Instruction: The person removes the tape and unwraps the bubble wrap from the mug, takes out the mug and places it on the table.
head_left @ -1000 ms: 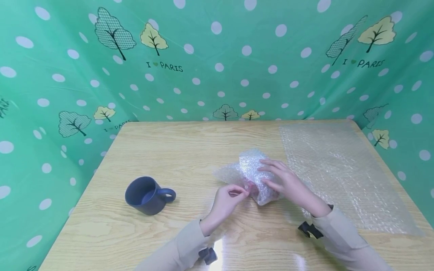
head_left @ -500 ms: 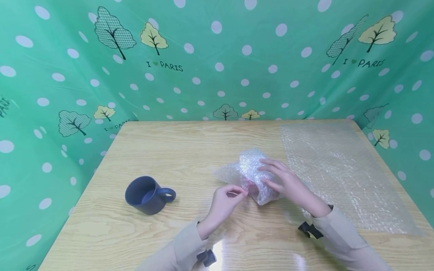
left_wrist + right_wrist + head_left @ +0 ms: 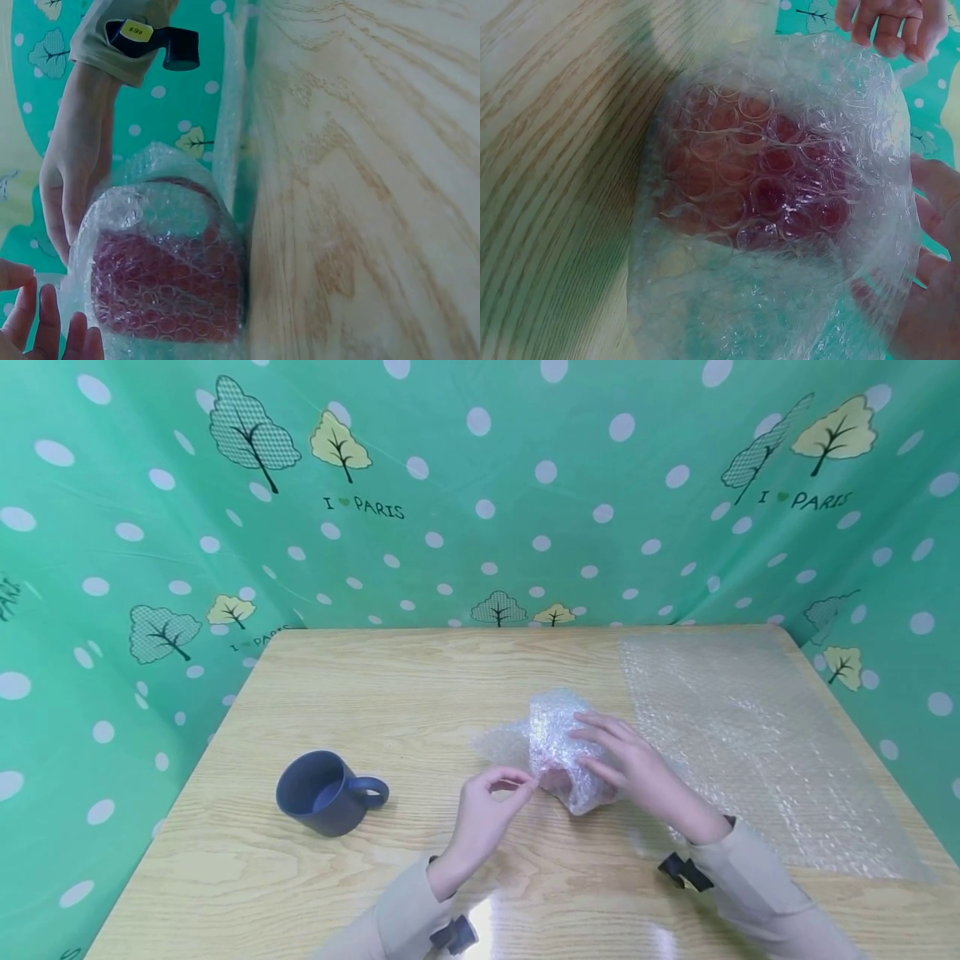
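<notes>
My left hand [image 3: 483,810] has its thumb and forefinger drawn together in a small pinch at the near-left edge of the bubble-wrapped bundle [image 3: 558,731]; how much film lies between the tips I cannot tell. My right hand [image 3: 637,764] rests on the bundle's right side, fingers apart and loosely bent, laid against the wrap rather than closed round it.

The bundle sits on the table [image 3: 360,693], right of the middle, well in from the near and far edges. Through its bubbles I see a dark red thing [image 3: 169,292]; a loose flap of wrap spreads out to the left.

To my right, a flat sheet of bubble wrap [image 3: 757,735] takes up most of that side, reaching close to the far and right edges, with my right wrist over its left part. Bare wood opens beyond the bundle and leftward, as far as a blue mug [image 3: 318,802], upright, handle towards me, well apart from my left hand.
</notes>
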